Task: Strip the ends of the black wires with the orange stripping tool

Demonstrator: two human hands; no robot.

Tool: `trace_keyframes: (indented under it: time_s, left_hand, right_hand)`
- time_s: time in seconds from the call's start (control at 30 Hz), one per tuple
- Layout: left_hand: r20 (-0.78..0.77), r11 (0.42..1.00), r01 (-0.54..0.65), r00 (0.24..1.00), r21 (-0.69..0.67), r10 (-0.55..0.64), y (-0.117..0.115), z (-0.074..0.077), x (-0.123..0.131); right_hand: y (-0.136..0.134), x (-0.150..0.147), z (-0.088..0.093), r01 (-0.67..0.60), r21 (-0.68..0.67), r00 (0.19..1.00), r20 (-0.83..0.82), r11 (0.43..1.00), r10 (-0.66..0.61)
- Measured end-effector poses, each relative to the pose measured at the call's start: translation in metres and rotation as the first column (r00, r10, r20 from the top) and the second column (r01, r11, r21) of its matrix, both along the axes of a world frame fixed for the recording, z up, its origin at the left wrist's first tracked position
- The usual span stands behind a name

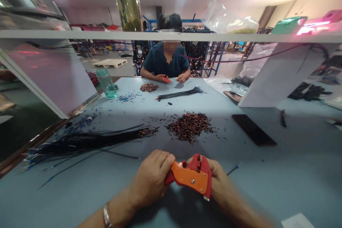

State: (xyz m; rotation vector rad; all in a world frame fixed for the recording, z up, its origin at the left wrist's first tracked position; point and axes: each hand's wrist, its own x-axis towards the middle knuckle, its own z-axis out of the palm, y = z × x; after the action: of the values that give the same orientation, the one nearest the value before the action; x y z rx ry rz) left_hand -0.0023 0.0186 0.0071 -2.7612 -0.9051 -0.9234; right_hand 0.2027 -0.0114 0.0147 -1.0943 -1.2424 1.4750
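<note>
Head view, only camera: red-and-orange hand tool [192, 180] sat between the two hands, low and just right of frame centre, above the blue-grey tabletop [296, 171]. Left hand [149, 174] had its fingers wrapped around the tool's handle end, firm grasp, metal bracelet [106, 215] on that wrist. Tool's wider head pointed away from the left hand, towards the right hand [220, 180], which was right up against it from behind and to the right. Right fingertips were hidden by the head, so couldn't tell whether they pinched anything or just steadied the tool. Short dark wire [235, 168] with a blue end showed just past the right hand; couldn't tell if held or lying on the table. Beyond the hands, ahead and left: bundle of black wires [107, 139], blue ends on the left, coppery ends towards the middle. Straight ahead of the tool: heap of black-and-copper bits [189, 124]. Dark phone [253, 130] lay flat, ahead and right of the right hand. Far side: co-worker [167, 60] sat facing, red tool [166, 79] in one hand, smaller wire bundle [181, 93] and second copper heap [149, 87] in front. Green bottle [107, 83] stood at the table's far left; white shelf [93, 35] spanned overhead.
</note>
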Motion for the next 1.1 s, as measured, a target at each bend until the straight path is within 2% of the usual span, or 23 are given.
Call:
trace_keyframes:
  time_s: [0.27,1.1]
  left_hand:
    - [-0.019,0.999,0.001,1.0,-0.04,-0.002,-0.001,-0.0013,-0.0015]
    - [-0.039,1.0,-0.013,0.999,0.026,0.014,0.0,0.0021,-0.0001]
  right_hand:
    - [-0.0003,0.0003,-0.0002,0.006,-0.006,1.0,0.0,1.0,-0.006]
    - [-0.0005,0.0037,0.0028,-0.006,0.031,0.997,0.076,1.0,0.004]
